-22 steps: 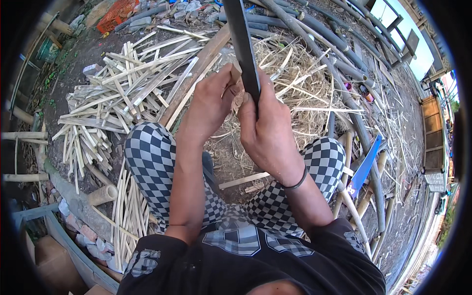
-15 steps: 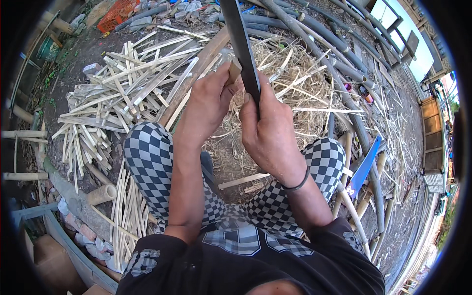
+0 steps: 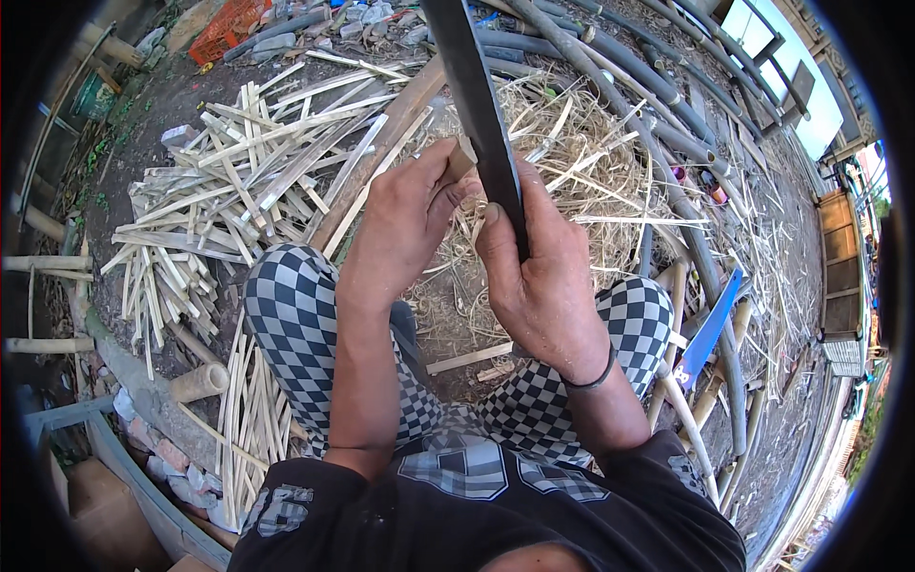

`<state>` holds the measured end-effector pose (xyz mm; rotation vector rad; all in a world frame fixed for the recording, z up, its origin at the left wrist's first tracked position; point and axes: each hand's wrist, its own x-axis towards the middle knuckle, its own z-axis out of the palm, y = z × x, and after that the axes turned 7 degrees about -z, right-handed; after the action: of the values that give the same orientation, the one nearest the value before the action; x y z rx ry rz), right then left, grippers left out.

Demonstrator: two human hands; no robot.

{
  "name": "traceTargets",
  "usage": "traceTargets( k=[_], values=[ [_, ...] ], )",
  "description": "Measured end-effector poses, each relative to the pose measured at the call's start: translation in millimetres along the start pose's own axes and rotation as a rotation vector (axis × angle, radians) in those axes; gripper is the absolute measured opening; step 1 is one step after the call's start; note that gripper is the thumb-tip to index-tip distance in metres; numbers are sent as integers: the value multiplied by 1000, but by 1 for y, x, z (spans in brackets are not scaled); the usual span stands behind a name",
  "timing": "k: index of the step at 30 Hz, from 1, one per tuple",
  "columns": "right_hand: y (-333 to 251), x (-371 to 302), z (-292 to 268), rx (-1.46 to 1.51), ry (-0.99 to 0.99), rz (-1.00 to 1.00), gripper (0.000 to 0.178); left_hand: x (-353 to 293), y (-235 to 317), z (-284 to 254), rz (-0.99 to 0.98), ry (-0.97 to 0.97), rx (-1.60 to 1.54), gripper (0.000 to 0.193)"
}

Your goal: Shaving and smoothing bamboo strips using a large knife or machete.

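Observation:
My right hand (image 3: 543, 276) grips the handle of a long dark blade (image 3: 472, 95) that points up and away from me. My left hand (image 3: 405, 224) holds a pale bamboo strip (image 3: 381, 157) whose near end meets the blade's edge by my thumb. Both hands sit close together over my knees, which are in black-and-white checked trousers (image 3: 295, 315). Under the hands lies a heap of thin bamboo shavings (image 3: 581, 172).
A pile of split bamboo strips (image 3: 229, 181) lies on the ground to my left, more by my left leg (image 3: 248, 419). Long grey bamboo poles (image 3: 667, 181) run along the right. A blue flat piece (image 3: 710, 329) rests near my right knee. An orange crate (image 3: 224, 29) stands far back.
Both hands have stayed together on the blade and strip; the left hand has shifted slightly along the strip against the blade.

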<state>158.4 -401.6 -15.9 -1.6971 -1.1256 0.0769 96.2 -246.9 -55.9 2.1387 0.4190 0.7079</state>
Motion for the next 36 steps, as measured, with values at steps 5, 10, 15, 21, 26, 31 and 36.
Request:
traceTargets(
  k=[5, 10, 15, 21, 26, 31, 36],
  values=[
    [1, 2, 1, 125, 21, 49, 41, 0, -2, -2, -50, -7, -36, 34],
    [3, 4, -1, 250, 73, 104, 35, 0, 2, -3, -70, -21, -22, 22],
    [-1, 6, -5, 301, 106, 85, 33, -2, 4, -3, -99, 7, -150, 18],
    [-4, -1, -16, 247, 33, 35, 43, -2, 8, 3, -74, 30, -48, 16],
    [-13, -1, -16, 195, 9, -11, 50, -3, 7, 5, -16, 35, -15, 20],
    [-8, -4, -12, 120, 72, -31, 41, -4, 7, 11, -1, 19, -43, 27],
    [-10, -4, -17, 126, 21, 27, 38, -5, 7, 11, -27, 0, -24, 36]
  ],
)
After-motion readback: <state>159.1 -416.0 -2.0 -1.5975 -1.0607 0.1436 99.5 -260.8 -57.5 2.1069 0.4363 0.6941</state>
